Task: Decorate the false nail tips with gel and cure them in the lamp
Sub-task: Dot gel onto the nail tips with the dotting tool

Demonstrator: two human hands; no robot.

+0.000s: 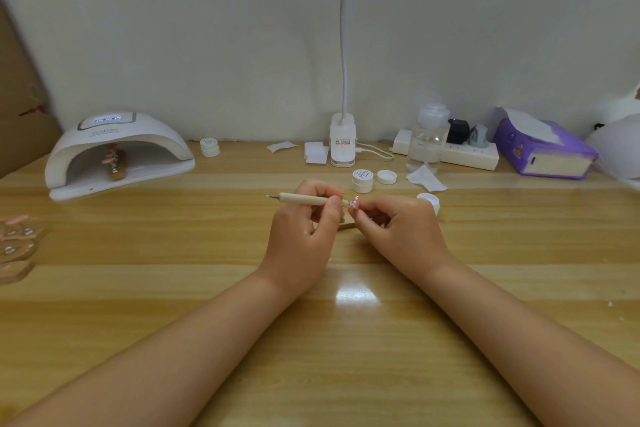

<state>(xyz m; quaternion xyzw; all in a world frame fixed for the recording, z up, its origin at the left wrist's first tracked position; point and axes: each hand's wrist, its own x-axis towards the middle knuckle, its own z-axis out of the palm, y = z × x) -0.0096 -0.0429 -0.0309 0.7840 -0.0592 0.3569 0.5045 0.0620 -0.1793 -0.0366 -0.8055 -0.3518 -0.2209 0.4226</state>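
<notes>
The white curing lamp [119, 152] at the desk's [173, 270] far left reads "SUN" on top; smaller print is illegible. A strip of pink tips [113, 163] lies inside it. At mid-desk, the left hand [304, 222] grips a beige dotting pen [308, 199], tip pointing left. The right hand [398, 225] pinches a pale nail tip [354, 202] dotted white. A script-labelled jar [362, 180] stands beyond.

Head-worn wide view, forward and down over the desk [138, 288].

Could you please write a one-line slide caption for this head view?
Left hand holds a dotting pen beside a nail tip pinched by right hand; curing lamp at left.
</notes>
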